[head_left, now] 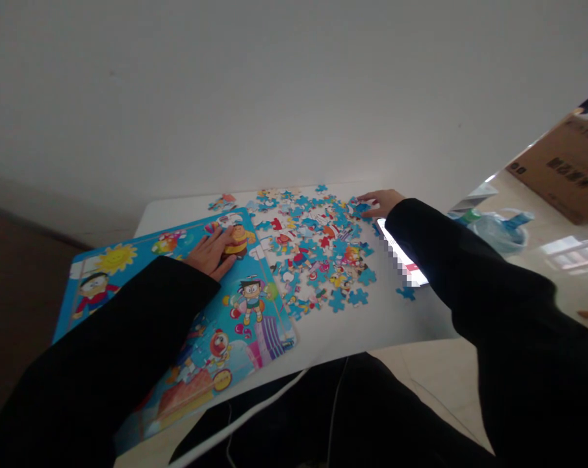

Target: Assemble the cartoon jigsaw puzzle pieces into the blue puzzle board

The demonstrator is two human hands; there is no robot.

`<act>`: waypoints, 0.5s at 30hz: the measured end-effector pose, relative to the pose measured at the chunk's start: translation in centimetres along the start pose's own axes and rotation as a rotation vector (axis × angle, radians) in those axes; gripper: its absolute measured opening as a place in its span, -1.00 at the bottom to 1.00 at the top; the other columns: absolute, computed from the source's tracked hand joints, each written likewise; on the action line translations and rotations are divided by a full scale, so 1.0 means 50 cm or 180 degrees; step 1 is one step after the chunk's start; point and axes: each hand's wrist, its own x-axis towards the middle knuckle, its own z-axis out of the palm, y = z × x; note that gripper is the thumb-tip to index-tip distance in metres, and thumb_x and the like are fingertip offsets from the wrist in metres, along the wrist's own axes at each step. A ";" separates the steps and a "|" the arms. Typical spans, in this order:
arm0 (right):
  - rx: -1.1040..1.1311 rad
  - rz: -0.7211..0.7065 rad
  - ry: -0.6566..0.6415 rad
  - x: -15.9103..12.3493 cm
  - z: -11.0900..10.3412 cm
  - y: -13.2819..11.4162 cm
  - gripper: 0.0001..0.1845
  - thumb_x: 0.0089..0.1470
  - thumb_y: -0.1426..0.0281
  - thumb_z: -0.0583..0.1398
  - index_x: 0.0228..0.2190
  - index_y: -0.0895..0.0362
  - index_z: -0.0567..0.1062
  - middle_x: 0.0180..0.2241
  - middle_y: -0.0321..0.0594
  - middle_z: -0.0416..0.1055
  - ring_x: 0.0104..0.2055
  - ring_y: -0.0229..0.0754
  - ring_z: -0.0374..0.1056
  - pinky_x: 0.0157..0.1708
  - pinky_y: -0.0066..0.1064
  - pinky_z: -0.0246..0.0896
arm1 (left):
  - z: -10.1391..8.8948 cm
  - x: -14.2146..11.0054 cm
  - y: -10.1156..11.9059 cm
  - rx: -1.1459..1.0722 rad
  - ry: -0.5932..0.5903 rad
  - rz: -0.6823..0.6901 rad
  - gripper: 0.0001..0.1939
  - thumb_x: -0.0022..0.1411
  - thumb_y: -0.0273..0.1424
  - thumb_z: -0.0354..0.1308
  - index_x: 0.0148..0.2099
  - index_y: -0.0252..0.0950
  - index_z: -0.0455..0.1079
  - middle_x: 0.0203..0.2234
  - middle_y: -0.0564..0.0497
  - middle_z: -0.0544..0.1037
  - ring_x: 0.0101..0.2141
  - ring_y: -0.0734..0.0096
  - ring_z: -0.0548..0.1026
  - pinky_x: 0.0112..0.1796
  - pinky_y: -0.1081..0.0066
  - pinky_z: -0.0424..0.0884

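Observation:
A blue cartoon puzzle board (255, 312) lies on the left of a white table (371, 325). My left hand (210, 252) rests flat on the board, fingers spread beside an orange figure printed or fitted there. A heap of loose puzzle pieces (318, 250) covers the table to the right of the board. At the far right edge of that heap, my right hand (382, 201) reaches out with its fingertips on a blue puzzle piece (359, 209). Both arms wear black sleeves.
A lit phone (410, 266) lies on the table under my right forearm. A plain wall stands right behind the table. On the floor to the right are a blue-green plastic bag (498, 231) and a cardboard box (566, 169). White cables (255, 409) hang below the front edge.

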 end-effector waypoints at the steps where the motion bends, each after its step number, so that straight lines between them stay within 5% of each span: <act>1: 0.0047 0.0048 -0.0021 0.015 0.000 0.000 -0.47 -0.10 0.26 0.24 -0.03 0.06 0.45 -0.17 -0.25 0.50 -0.24 -0.14 0.44 -0.18 -0.34 0.29 | 0.001 0.000 -0.001 0.0005 0.0014 0.0003 -0.49 0.26 -0.22 -0.30 0.13 -0.42 0.10 0.25 -0.20 0.03 0.25 0.10 -0.07 0.18 0.08 -0.04; 10: -0.0067 0.0437 0.0133 0.028 -0.005 0.048 -0.63 -0.05 0.35 0.18 -0.14 0.05 0.53 -0.23 -0.28 0.53 -0.28 -0.17 0.44 -0.20 -0.36 0.28 | 0.005 -0.004 0.002 -0.0020 0.0195 0.0049 -0.53 0.24 -0.22 -0.28 0.06 -0.40 0.17 0.23 -0.19 0.09 0.23 0.07 -0.01 0.17 0.07 0.00; 15: -0.0345 0.0606 0.0346 0.016 -0.011 0.021 -0.68 0.00 0.24 0.15 -0.20 -0.01 0.56 -0.29 -0.24 0.53 -0.26 -0.07 0.43 -0.30 -0.28 0.30 | 0.008 -0.005 -0.001 -0.0051 0.0263 0.0063 -0.53 0.25 -0.20 -0.28 0.06 -0.37 0.17 0.22 -0.19 0.10 0.23 0.07 0.01 0.16 0.06 0.02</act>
